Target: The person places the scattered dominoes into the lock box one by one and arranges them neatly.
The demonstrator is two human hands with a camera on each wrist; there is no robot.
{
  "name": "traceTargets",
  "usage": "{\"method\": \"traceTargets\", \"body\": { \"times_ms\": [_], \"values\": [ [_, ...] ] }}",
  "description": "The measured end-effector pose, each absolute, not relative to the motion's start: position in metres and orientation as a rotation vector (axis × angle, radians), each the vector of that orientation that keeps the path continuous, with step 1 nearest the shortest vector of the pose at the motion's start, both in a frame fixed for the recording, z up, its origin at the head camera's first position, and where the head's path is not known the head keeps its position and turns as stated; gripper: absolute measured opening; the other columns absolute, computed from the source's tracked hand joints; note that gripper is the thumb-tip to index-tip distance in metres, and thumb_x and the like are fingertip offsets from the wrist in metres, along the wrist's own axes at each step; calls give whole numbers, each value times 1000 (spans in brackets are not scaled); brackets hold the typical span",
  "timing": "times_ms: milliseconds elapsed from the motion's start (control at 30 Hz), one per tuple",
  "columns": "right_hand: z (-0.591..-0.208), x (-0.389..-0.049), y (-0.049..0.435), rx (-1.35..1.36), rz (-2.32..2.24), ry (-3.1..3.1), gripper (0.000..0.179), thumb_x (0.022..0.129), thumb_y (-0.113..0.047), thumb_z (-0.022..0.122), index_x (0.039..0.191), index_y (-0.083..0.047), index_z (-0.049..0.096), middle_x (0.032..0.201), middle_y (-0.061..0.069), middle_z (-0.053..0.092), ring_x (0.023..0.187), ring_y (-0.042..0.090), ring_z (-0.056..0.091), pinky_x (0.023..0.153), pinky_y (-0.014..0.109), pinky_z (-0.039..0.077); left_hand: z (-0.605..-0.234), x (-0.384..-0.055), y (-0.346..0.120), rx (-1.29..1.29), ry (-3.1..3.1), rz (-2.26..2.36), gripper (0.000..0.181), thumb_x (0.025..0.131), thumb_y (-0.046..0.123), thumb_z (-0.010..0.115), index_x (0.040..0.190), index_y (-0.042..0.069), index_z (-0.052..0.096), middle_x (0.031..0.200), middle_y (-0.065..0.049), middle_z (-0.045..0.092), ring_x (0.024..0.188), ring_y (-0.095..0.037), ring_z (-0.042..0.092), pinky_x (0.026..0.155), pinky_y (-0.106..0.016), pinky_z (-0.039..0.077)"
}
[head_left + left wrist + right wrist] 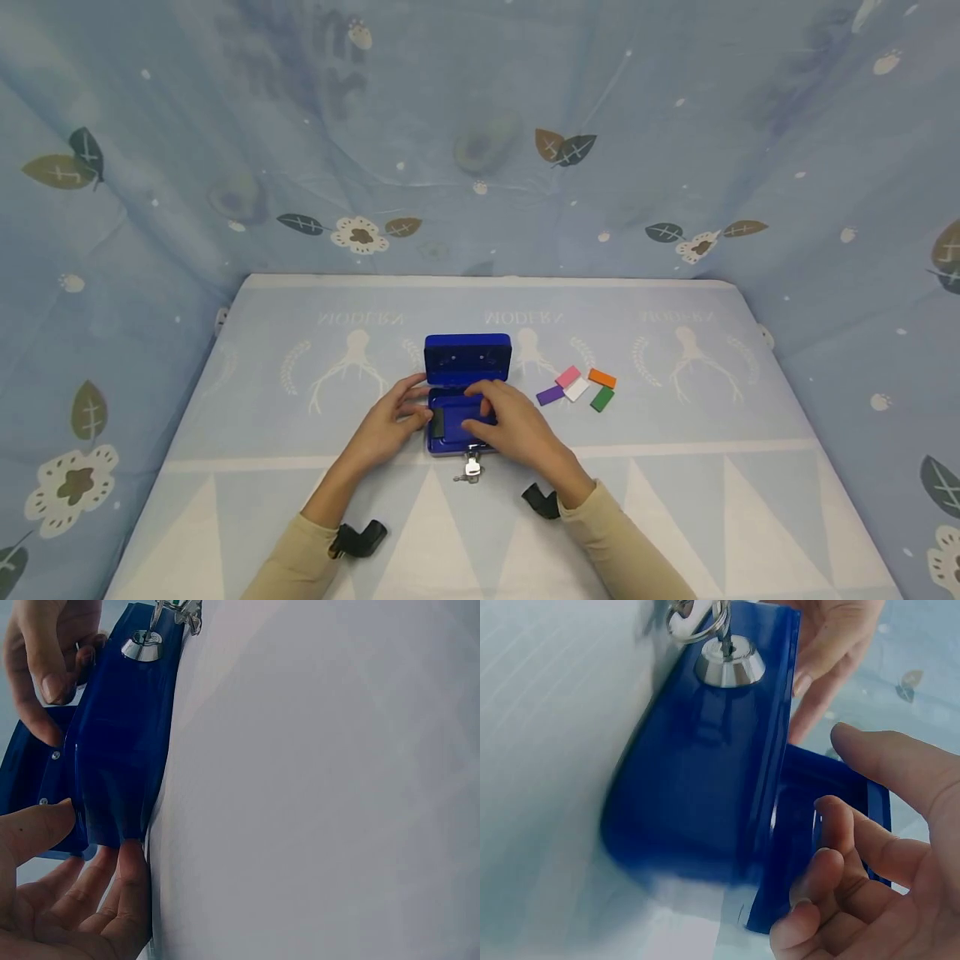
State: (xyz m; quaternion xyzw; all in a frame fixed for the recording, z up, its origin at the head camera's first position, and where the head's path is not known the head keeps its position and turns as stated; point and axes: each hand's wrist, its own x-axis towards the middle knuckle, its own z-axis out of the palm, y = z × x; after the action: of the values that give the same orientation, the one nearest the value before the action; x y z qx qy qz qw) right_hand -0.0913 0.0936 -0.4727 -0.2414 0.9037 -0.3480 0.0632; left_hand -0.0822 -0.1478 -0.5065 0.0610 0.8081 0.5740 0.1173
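Note:
A small blue cash box [453,451] stands on the table with its lid [467,360] raised at the back. Two keys on a ring [472,468] hang from the silver lock [142,646] on its front. My left hand [392,422] holds the box's left side, thumb at the rim and fingers against the outer wall. A dark rectangular piece [438,422] lies inside, along the left wall. Over the right part of the box is my right hand [517,423], its fingers bent and its thumb apart, with nothing visible between them.
To the right of the box lie small flat blocks: purple [550,396], pink [567,377], white [576,389], orange [602,378] and green [602,399]. Patterned blue cloth [480,150] hangs behind and on both sides of the table [300,433].

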Motion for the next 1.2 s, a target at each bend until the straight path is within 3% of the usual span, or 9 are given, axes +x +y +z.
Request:
{"method": "traceTargets", "body": {
  "times_ms": [333, 733, 1200],
  "values": [
    [-474, -89, 113, -688, -1100, 2777, 39, 90, -28, 78, 123, -12, 65, 84, -6, 52, 68, 9, 47, 58, 25, 42, -476, -74, -139, 171, 2356, 1662, 59, 97, -1, 62, 150, -3, 37, 137, -29, 54, 116, -43, 60, 92, -54, 50],
    [-476, -88, 142, -624, -1196, 2836, 39, 87, -20, 81, 122, -11, 66, 84, -2, 56, 65, 11, 46, 56, 27, 40, -509, -83, -148, 172, 2346, 1688, 60, 97, 10, 66, 152, 12, 41, 139, -18, 57, 115, -31, 63, 89, -45, 52],
    [-486, -91, 171, -558, -1244, 2913, 36, 86, -16, 82, 117, -4, 68, 82, -3, 56, 65, 11, 46, 58, 27, 40, -506, -82, -148, 158, 2354, 1663, 60, 98, 10, 65, 152, 14, 40, 139, -15, 57, 115, -28, 63, 89, -44, 52]
  ]
}}
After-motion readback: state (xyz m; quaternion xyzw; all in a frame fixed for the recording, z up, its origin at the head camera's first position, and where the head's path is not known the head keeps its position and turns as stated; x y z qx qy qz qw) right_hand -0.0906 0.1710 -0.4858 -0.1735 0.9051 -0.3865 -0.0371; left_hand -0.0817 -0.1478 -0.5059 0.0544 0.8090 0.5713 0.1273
